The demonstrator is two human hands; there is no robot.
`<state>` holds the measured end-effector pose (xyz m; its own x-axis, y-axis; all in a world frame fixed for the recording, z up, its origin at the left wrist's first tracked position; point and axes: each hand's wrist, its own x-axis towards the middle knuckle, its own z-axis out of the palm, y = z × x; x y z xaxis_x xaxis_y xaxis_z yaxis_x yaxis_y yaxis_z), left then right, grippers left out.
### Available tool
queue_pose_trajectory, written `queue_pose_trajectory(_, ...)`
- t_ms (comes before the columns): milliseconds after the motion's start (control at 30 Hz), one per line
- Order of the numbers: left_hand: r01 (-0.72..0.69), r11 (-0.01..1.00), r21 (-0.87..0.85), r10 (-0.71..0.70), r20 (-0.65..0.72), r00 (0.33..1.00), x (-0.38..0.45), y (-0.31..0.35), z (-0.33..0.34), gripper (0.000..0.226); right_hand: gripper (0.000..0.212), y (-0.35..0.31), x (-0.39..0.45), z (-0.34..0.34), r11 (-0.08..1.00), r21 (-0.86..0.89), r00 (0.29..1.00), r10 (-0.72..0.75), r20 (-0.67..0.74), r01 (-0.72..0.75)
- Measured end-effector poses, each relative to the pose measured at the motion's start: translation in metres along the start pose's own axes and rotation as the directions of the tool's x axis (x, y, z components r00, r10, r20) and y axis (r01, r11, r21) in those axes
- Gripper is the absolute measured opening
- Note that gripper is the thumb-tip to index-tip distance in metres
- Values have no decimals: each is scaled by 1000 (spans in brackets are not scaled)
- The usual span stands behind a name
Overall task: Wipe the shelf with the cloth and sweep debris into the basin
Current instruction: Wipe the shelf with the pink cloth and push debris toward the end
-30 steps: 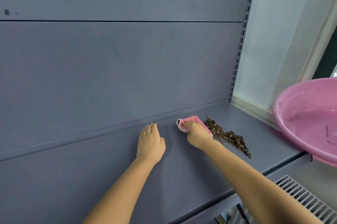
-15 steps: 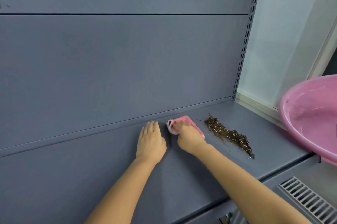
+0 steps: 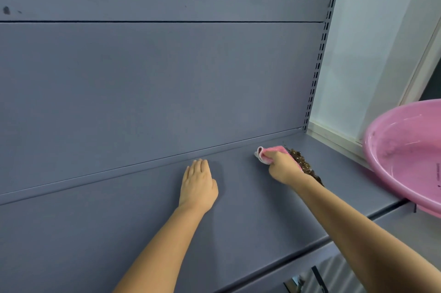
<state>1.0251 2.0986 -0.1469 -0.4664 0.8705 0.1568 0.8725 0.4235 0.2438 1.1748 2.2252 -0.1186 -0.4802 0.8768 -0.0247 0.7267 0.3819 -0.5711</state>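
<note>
My right hand [image 3: 282, 167] grips a folded pink cloth [image 3: 268, 153] and presses it on the grey-blue shelf [image 3: 119, 221], near the back edge. A streak of brown debris [image 3: 303, 164] lies right against the cloth and the hand, partly hidden behind my wrist. My left hand [image 3: 198, 185] rests flat on the shelf, fingers together, holding nothing. The pink basin [image 3: 405, 156] sits at the right end of the shelf and overhangs its front edge; its inside looks almost bare.
A grey-blue back panel [image 3: 155, 78] rises behind the shelf, with a slotted upright [image 3: 321, 54] at its right end. A pale wall and a window sill [image 3: 334, 135] lie to the right. A lower shelf edge shows beneath.
My right hand with the cloth has moved right, from a gap away to touching the debris streak. My left hand has stayed flat on the shelf.
</note>
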Motion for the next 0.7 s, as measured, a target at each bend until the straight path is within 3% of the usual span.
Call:
queue_pose_trajectory(167,-16,1000,-2,16,14,1000,0,2,-1,55,41,-32,-22,16,979,-48,978,-193,84,197)
queue_pose_trajectory(300,45,987,-156,-42,20,999,2,11,-7,49,35,-44,-42,48,961,-112,948,-221,229,251)
queue_pose_trajectory(500,33,973,-229,-26,34,999,9,47,-5,48,31,-18,-48,45,959,-144,965,-226,133,245)
queue_pose_trajectory(700,-40,969,-243,54,52,997,10,84,10,47,43,19,-51,19,958,-207,979,-188,79,200)
